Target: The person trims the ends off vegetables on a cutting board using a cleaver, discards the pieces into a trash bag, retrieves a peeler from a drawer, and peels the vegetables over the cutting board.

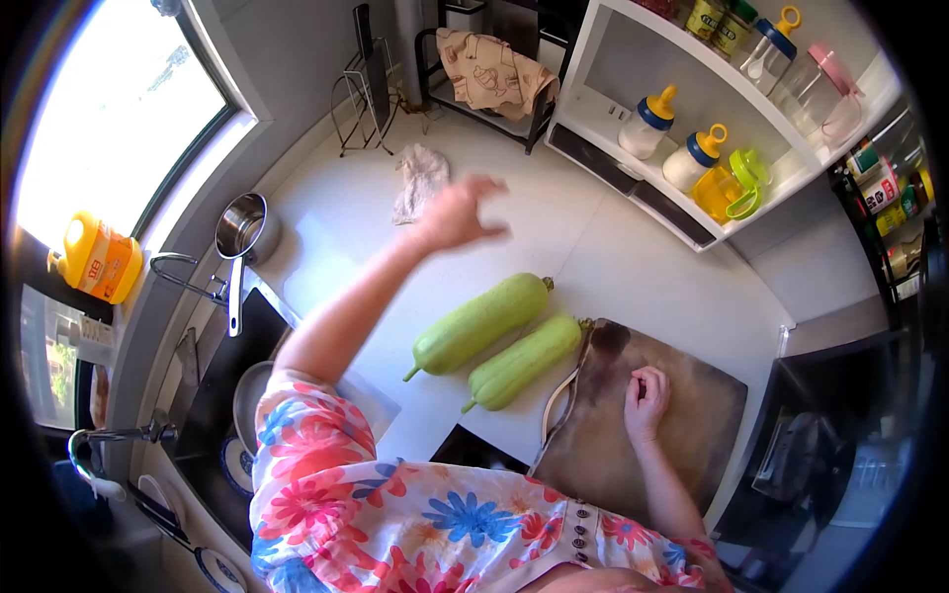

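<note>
My left hand (460, 212) is raised over the counter, slightly blurred, thumb and fingers apart and nothing between them. Beyond it lies a crumpled pale cloth (421, 183). Two long light-green gourds lie side by side on the counter: the larger gourd (481, 326) farther off, the smaller gourd (524, 363) nearer me, its far end at the board's edge. On the brown cutting board (682, 435) rests my right hand (647, 400), its fingers curled in with nothing visible in them. Dark stains mark the board's far left corner.
A steel saucepan (247, 229) stands by the sink (237, 331) on the left. At the back are a knife rack (366, 104) and a black rack with a patterned cloth (494, 71). White shelves (603, 74) at right hold several bottles. An orange jug (102, 259) sits by the window.
</note>
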Demonstrator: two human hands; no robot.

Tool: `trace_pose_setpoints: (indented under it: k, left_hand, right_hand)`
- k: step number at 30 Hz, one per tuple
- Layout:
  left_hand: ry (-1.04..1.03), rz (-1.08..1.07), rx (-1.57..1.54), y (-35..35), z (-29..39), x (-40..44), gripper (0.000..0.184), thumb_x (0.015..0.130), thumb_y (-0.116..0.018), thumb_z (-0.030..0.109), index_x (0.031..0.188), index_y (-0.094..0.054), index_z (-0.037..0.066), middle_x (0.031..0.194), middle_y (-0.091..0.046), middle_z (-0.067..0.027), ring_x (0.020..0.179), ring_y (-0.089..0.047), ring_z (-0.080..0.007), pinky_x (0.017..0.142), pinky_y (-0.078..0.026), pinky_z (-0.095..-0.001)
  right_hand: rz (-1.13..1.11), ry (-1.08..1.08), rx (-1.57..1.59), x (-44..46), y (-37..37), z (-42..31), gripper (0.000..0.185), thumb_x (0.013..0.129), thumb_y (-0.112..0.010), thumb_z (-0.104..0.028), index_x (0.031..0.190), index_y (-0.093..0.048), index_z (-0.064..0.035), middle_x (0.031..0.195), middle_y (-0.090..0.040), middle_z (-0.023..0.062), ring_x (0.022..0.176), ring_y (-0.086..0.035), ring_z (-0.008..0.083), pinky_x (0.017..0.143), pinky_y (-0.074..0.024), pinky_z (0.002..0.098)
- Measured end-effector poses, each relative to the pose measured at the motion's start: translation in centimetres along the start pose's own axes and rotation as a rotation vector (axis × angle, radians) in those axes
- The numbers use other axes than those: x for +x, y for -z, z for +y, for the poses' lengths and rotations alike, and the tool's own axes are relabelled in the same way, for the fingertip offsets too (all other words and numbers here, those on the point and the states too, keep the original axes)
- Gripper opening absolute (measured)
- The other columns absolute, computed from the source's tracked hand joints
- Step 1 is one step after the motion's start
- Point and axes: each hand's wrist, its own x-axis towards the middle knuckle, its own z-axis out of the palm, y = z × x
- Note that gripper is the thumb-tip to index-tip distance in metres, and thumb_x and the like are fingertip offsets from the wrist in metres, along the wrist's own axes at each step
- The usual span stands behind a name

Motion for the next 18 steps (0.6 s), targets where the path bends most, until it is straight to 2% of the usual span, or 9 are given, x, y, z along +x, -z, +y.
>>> trace_pose_setpoints:
  k: [2, 4, 5, 7, 9, 10, 11, 15, 18]
  left_hand:
    - [0.258, 0.279, -0.128, 5.7, -2.3, 3.4, 0.058, 0.075, -0.075, 0.031, 0.126, -0.055, 0.012, 0.111, -0.064, -0.0134, 0.096, -0.064, -0.0271, 0.090, -0.051, -0.0377]
    - [0.260, 0.775, -0.179, 10.0, -8.1, 7.1, 0.057, 0.074, -0.075, 0.026, 0.122, -0.056, 0.002, 0.116, -0.062, -0.0168, 0.103, -0.062, -0.0265, 0.091, -0.049, -0.0350]
    - [0.221, 0.925, -0.161, 12.3, -11.6, 9.2, 0.057, 0.073, -0.073, 0.027, 0.121, -0.057, 0.001, 0.116, -0.061, -0.0193, 0.107, -0.061, -0.0277, 0.091, -0.049, -0.0342]
    - [0.389, 1.059, 0.071, 16.3, -14.0, 11.0, 0.063, 0.070, -0.072, 0.031, 0.123, -0.055, 0.002, 0.117, -0.061, -0.0202, 0.109, -0.059, -0.0292, 0.091, -0.048, -0.0348]
    - [0.487, 1.012, -0.011, 18.0, -16.6, 13.0, 0.068, 0.075, -0.074, 0.024, 0.134, -0.046, 0.003, 0.105, -0.066, -0.0130, 0.079, -0.065, -0.0183, 0.070, -0.052, -0.0295]
    - [0.514, 0.951, -0.194, 18.2, -17.2, 13.8, 0.072, 0.077, -0.072, 0.025, 0.138, -0.040, 0.006, 0.094, -0.067, -0.0100, 0.066, -0.062, -0.0154, 0.057, -0.050, -0.0320]
    - [0.509, 0.907, -0.380, 18.3, -18.2, 14.8, 0.071, 0.078, -0.070, 0.025, 0.139, -0.039, 0.007, 0.084, -0.064, -0.0073, 0.063, -0.060, -0.0137, 0.051, -0.046, -0.0320]
    - [0.532, 0.696, -0.549, 19.2, -19.4, 16.6, 0.034, 0.079, -0.063, 0.019, 0.105, -0.059, -0.002, 0.068, -0.062, -0.0077, 0.057, -0.063, -0.0182, 0.045, -0.049, -0.0289]
    - [0.568, 0.769, -0.684, 19.1, -21.3, 17.7, 0.022, 0.080, -0.064, 0.017, 0.088, -0.060, -0.004, 0.073, -0.061, -0.0106, 0.055, -0.063, -0.0203, 0.043, -0.049, -0.0288]
  right_hand:
    - [0.013, 0.001, -0.003, -0.1, -0.3, 0.2, 0.010, 0.076, -0.060, -0.001, 0.084, -0.058, -0.0062, 0.090, -0.058, 0.0099, 0.085, -0.056, 0.0283, 0.074, -0.0451, 0.0385]
    - [0.006, -0.011, -0.002, 0.0, -0.3, -0.1, 0.010, 0.076, -0.060, -0.001, 0.084, -0.058, -0.0062, 0.090, -0.058, 0.0100, 0.085, -0.056, 0.0288, 0.074, -0.0448, 0.0388]
    - [0.003, -0.019, -0.002, 0.0, -0.3, -0.3, 0.010, 0.076, -0.060, -0.001, 0.084, -0.057, -0.0062, 0.090, -0.058, 0.0100, 0.085, -0.056, 0.0291, 0.074, -0.0447, 0.0390]
    - [0.000, -0.014, -0.021, 0.0, -0.2, -0.4, 0.010, 0.075, -0.059, -0.001, 0.084, -0.057, -0.0062, 0.090, -0.058, 0.0100, 0.086, -0.055, 0.0292, 0.075, -0.0445, 0.0394]
    - [0.001, -0.014, -0.032, 0.3, -0.2, -0.4, 0.011, 0.075, -0.060, -0.001, 0.084, -0.057, -0.0062, 0.091, -0.058, 0.0099, 0.086, -0.055, 0.0292, 0.075, -0.0442, 0.0395]
    - [0.004, -0.020, -0.035, 0.3, -0.2, -0.4, 0.011, 0.075, -0.060, -0.001, 0.084, -0.057, -0.0062, 0.091, -0.058, 0.0098, 0.086, -0.055, 0.0291, 0.075, -0.0441, 0.0395]
    - [0.010, -0.035, -0.039, 0.0, 0.0, -0.5, 0.011, 0.074, -0.060, -0.001, 0.084, -0.057, -0.0062, 0.091, -0.058, 0.0097, 0.086, -0.055, 0.0291, 0.075, -0.0440, 0.0395]
    - [-0.007, -0.054, -0.061, 0.5, 0.4, -1.4, 0.012, 0.074, -0.061, -0.001, 0.084, -0.057, -0.0062, 0.091, -0.057, 0.0093, 0.085, -0.055, 0.0286, 0.075, -0.0435, 0.0387]
    - [-0.014, -0.063, -0.052, 0.5, 0.3, -1.6, 0.012, 0.074, -0.061, -0.001, 0.083, -0.057, -0.0062, 0.091, -0.057, 0.0090, 0.085, -0.055, 0.0282, 0.075, -0.0433, 0.0384]
